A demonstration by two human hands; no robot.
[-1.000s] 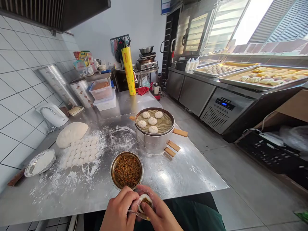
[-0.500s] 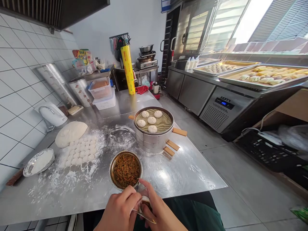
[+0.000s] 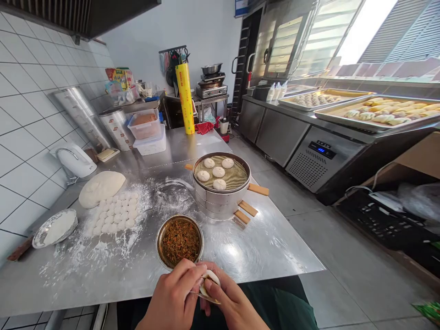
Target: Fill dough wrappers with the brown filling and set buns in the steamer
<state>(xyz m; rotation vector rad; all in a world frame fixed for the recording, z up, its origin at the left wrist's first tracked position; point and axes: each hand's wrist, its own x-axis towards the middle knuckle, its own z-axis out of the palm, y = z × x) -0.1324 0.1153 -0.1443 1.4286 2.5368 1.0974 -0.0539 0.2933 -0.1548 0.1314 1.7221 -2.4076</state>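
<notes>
At the near table edge, both hands close round a small bun (image 3: 212, 275), a white dough wrapper with brown filling showing inside. My left hand (image 3: 175, 291) pinches the wrapper's left edge with bent fingers. My right hand (image 3: 235, 293) cups the bun from the right, its thumb pressed over the filling. Under the bun shows the edge of a thin, flat tool (image 3: 210, 299); which hand holds it I cannot tell. Just beyond the hands stands a metal bowl (image 3: 159, 250) of chopped brown filling (image 3: 181, 240). Behind it, several shaped buns (image 3: 218, 172) sit on a lined round steamer (image 3: 220, 206).
Floured dough pieces (image 3: 117, 213) lie left beside a large dough mass (image 3: 101, 188) and a flour dish (image 3: 57, 229). Wooden handles (image 3: 258, 189) jut from the steamer's right. A yellow roll (image 3: 185, 98) stands farther back. Trays (image 3: 330, 112) line the right counter.
My right index finger, lifted before, now curls in round the bun. More of the bun's white wrapper shows between the hands. The view has shifted slightly.
</notes>
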